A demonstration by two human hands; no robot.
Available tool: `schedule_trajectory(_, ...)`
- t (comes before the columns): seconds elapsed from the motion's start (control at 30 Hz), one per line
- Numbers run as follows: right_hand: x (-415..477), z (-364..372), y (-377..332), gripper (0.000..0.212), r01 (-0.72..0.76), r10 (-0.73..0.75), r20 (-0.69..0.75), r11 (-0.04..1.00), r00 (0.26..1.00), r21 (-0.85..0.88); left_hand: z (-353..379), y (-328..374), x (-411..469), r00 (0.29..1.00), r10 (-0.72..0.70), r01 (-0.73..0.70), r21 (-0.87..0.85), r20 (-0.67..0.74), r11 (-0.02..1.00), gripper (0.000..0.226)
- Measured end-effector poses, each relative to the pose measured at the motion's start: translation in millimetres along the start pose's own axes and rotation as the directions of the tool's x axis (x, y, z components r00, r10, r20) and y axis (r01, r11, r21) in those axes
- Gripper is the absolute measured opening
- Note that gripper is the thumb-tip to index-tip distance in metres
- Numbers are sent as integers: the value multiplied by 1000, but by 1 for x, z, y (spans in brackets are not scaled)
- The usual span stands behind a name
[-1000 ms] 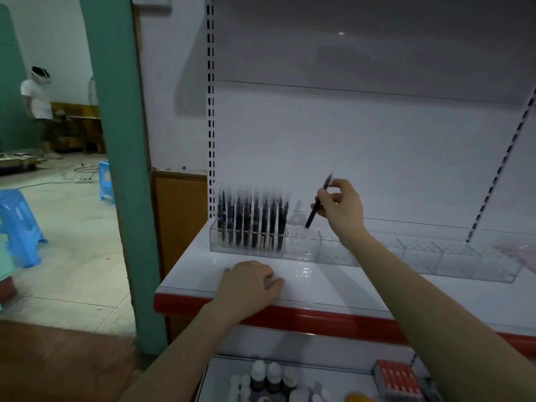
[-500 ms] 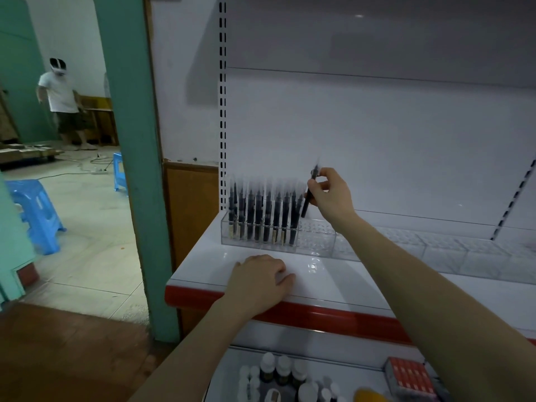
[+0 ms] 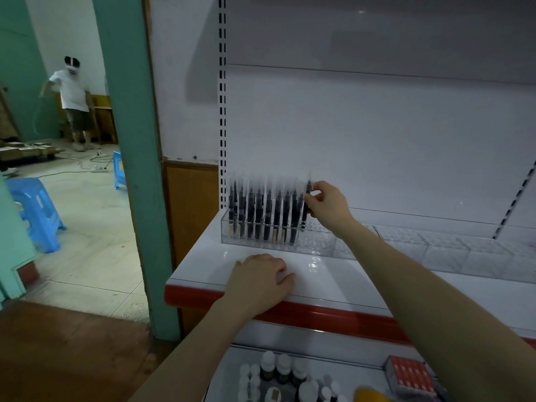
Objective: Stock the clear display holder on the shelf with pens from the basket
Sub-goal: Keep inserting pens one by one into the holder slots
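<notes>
At a white shop shelf (image 3: 342, 288) with a red front edge, a person's right hand (image 3: 327, 203) pinches a black pen (image 3: 304, 219) between thumb and curled fingers, holding it nearly upright with its lower end in the clear display holder (image 3: 316, 242), just right of the row of black pens (image 3: 261, 216) standing in the holder's left end. The left hand (image 3: 261, 281) rests palm down on the shelf's near edge, fingers loosely bent and gripping nothing. On the lower shelf, small white-capped bottles (image 3: 282, 367) stand left of a red box (image 3: 410, 375). Beyond a green pillar (image 3: 136, 169) on the left, another person (image 3: 74, 103) stands far behind a blue plastic stool (image 3: 37, 213).
</notes>
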State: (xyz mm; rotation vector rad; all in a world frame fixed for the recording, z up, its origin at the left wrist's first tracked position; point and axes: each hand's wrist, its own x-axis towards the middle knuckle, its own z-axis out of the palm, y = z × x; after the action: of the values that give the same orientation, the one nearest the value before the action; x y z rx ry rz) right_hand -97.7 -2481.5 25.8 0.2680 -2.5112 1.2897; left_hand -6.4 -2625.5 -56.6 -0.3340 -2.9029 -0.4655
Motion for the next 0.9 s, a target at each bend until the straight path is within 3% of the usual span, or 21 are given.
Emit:
schedule_trajectory(0.2, 1, 0, 7, 26, -62, 65, 59, 997, 996, -45, 1, -1, 1, 1000, 10, -10, 6, -17, 1000, 39)
schedule_trajectory(0.37, -3, -3, 10, 37, -84, 86, 68, 996, 994, -30, 2, -1, 1, 999, 21, -21, -1, -34, 1000, 38)
schedule_trajectory(0.6, -44, -24, 0, 27, 10, 5, -238, 998, 971, 61, -2, 1, -3, 996, 60, -62, -23, -65, 998, 42)
schedule_trajectory(0.7, -74, -30, -10, 21, 72, -26, -304, 988, 952, 140, -6, 4, -8, 987, 77, -94, -124, -140, 988, 40)
schedule_trajectory(0.77, -98, -31, -13, 14, 109, -41, -330, 976, 943, 189, -6, 6, -18, 925, 174, -238, -157, -338, 959, 36)
schedule_trajectory(0.83, -128, -29, -11, 7, 157, -69, -348, 960, 935, 231, 1, 11, -36, 777, 302, -431, -117, -553, 895, 30)
schedule_trajectory(0.9, -164, -23, -1, 7, 214, -109, -359, 939, 927, 268, 19, 19, -67, 685, 360, -553, -132, -633, 822, 26)
